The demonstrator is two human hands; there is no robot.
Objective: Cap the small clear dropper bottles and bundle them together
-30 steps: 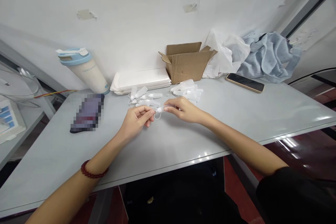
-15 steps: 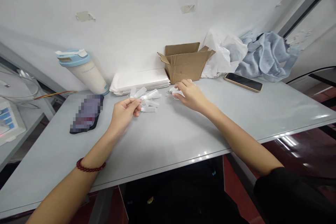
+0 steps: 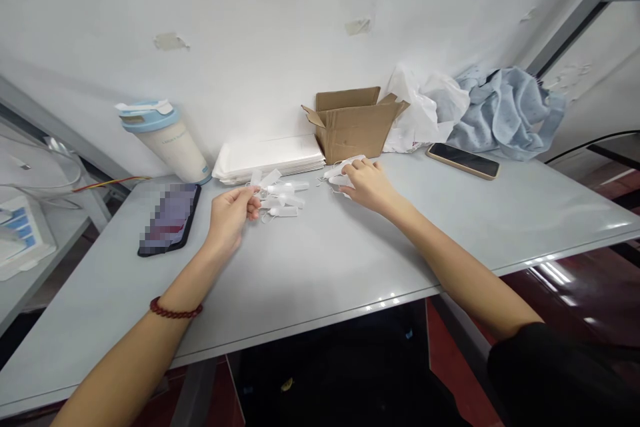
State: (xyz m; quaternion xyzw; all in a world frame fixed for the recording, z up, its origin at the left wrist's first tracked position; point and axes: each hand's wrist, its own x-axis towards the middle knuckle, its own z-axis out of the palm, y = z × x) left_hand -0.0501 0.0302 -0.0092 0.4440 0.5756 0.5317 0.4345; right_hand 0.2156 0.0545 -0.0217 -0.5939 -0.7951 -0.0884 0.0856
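Note:
My left hand (image 3: 233, 213) has thumb and forefinger pinched at the near end of a cluster of small translucent white plastic tubes (image 3: 285, 211) with thin loops, lying fanned out on the grey table (image 3: 320, 267). What exactly the fingertips hold is partly hidden, but a tube's looped end seems to be in the pinch. Farther right, my right hand (image 3: 370, 181) rests palm down over a second small group of the same tubes (image 3: 333, 173), its thumb and fingers apart and touching them. My hand covers part of that group.
A stack of white paper sleeves (image 3: 270, 153) and an open cardboard box (image 3: 353, 133) stand behind the tubes. At left are a phone (image 3: 170, 220) and a leaning cup (image 3: 173, 147). Rightward lie another phone (image 3: 463, 160), a white plastic bag (image 3: 415, 110) and blue cloth (image 3: 510, 113).
My left hand has shifted slightly left, and the tubes beside it lie a little differently. My right hand has moved slightly right, leaving more of its tubes showing. The view has tilted slightly.

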